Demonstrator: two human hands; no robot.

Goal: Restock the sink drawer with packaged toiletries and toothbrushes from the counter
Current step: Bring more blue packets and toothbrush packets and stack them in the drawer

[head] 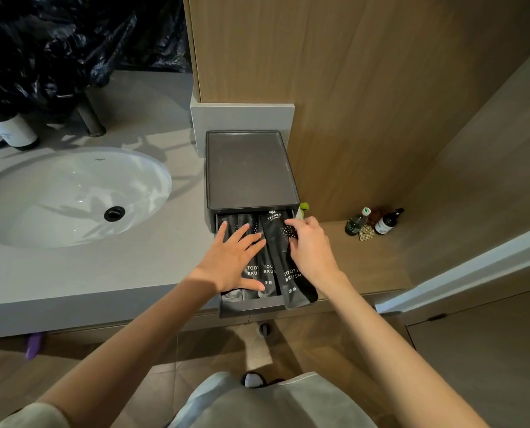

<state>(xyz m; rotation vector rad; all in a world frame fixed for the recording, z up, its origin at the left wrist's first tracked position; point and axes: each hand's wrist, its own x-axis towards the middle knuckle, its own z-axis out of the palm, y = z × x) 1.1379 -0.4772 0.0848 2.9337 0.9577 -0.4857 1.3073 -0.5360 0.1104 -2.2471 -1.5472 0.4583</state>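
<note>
Black foil toothbrush packets (268,273), head view: they lie lengthwise in the pulled-out dark grey plastic drawer (251,307) on the grey stone counter (103,273), right of the white oval sink (72,196). Left hand (233,261) rests flat on them, fingers spread. Right hand (311,248) has its fingers curled, pinching the rightmost packet (294,282), whose lower end overhangs the drawer front.

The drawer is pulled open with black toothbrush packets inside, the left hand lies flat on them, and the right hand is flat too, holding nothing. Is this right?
Not quite. The head view shows the right hand curled round one toothbrush packet, its lower end overhanging the drawer. The rest holds: the drawer is open and the left hand lies flat on the other packets.
</note>
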